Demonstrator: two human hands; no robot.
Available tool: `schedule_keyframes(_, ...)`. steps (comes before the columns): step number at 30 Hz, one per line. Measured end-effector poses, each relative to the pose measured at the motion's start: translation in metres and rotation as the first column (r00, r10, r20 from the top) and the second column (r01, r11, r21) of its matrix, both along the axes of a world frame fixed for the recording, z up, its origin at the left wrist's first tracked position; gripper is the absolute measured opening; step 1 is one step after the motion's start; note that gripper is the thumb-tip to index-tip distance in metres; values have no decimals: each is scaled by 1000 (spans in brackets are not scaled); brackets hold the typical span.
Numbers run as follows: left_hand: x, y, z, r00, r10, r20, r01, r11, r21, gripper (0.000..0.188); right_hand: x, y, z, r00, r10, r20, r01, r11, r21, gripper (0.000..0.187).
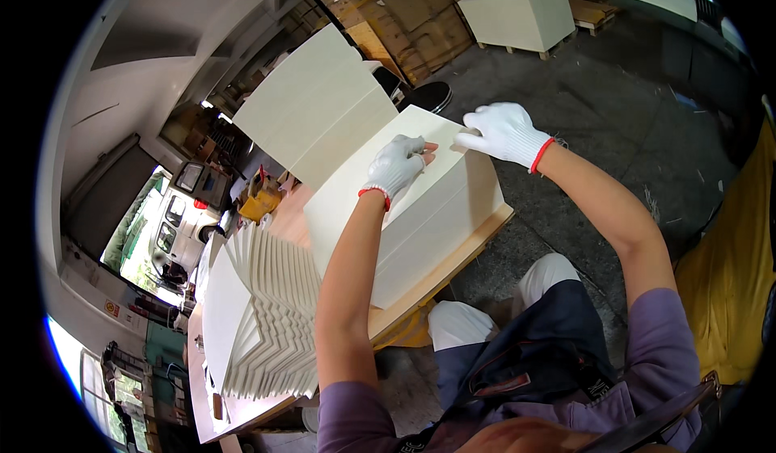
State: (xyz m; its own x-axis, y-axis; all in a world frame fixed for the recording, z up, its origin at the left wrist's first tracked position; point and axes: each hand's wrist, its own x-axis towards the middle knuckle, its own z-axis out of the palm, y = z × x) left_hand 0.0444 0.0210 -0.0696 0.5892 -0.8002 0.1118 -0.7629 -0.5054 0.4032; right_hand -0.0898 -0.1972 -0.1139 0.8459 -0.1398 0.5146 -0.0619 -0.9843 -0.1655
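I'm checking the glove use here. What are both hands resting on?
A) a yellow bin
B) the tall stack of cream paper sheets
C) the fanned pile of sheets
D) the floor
B: the left hand and right hand, in white knit gloves, lie on the tall stack of cream paper sheets.

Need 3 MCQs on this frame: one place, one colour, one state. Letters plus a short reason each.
1. Where does the fanned pile of paper bundles lie?
A. on the floor by the pallet
B. on the wooden table, to the person's left of the tall paper stack
C. on the person's lap

2. What colour are the glove cuffs?
A. red
B. blue
C. black

3. What state is the top of the tall paper stack in?
A. wrapped in film
B. flat, untouched
C. sheets lifted up at the far side

Key: B, it rests on the wooden table left of the stack; A, red bands ring the left hand and right hand; C, raised sheets stand behind both hands.
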Motion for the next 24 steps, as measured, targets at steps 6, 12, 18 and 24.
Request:
schedule_keyframes(6, -5, -2, -11, 999, -25, 28, 28, 996, -82, 30, 27, 6, 4, 959, 201, 199, -236, 956, 174, 51)
schedule_keyframes(12, 2, 4, -29, 978, -198, -65, 169, 935, -312, 31, 26, 31, -4, 982, 25, 185, -140, 757, 638, 60)
schedule_keyframes(18, -14, 1, -11, 961, -146, -234, 72, 953, -295, 39, 25, 29, -25, 952, -44, 302, -179, 720, 671, 61)
schedule_keyframes(24, 4, 0, -27, 967, -207, -147, 154, 940, -305, 49, 33, 28, -33, 934, -52, 353, -194, 756, 625, 61)
